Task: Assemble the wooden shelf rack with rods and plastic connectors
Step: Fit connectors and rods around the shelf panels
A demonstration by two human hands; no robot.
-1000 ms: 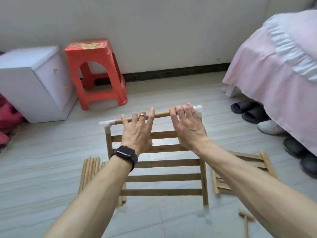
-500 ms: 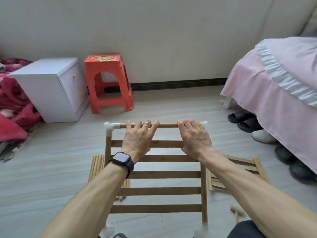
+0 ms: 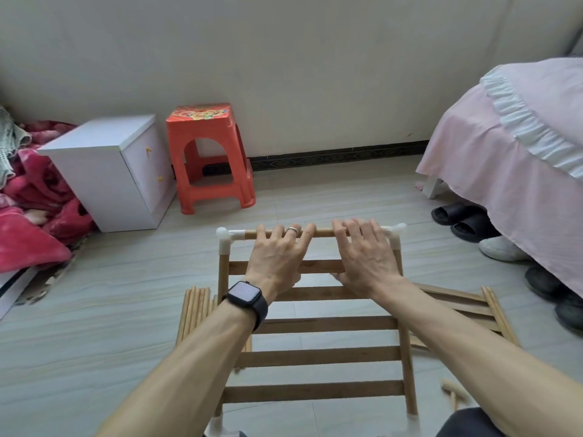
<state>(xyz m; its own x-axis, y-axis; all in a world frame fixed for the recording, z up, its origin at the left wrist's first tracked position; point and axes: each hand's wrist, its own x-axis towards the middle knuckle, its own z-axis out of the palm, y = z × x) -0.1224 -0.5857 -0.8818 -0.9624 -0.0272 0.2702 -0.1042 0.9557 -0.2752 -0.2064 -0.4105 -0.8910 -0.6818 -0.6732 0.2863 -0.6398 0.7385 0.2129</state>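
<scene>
A slatted wooden shelf panel point(image 3: 315, 356) stands tilted in front of me, with white plastic connectors at its upper left point(image 3: 225, 238) and upper right point(image 3: 396, 231) corners. A wooden rod point(image 3: 323, 232) spans between them. My left hand point(image 3: 277, 257), with a ring and a black watch, lies on the rod with its fingers stretched over it. My right hand point(image 3: 362, 257) lies beside it the same way. Both thumbs are hidden. Two more white connectors point(image 3: 413, 424) cap the panel's lower ends.
A bundle of loose rods point(image 3: 195, 310) lies on the floor left of the panel, a second slatted panel point(image 3: 457, 301) to its right, a small wooden mallet point(image 3: 452, 392) lower right. Behind stand a red stool point(image 3: 209, 159), a white cabinet point(image 3: 110, 171), and a pink-covered bed point(image 3: 504, 152) with shoes point(image 3: 457, 219).
The top rod has turned from slanted to level. Both hands stay flat on it, and more of the room's left side shows.
</scene>
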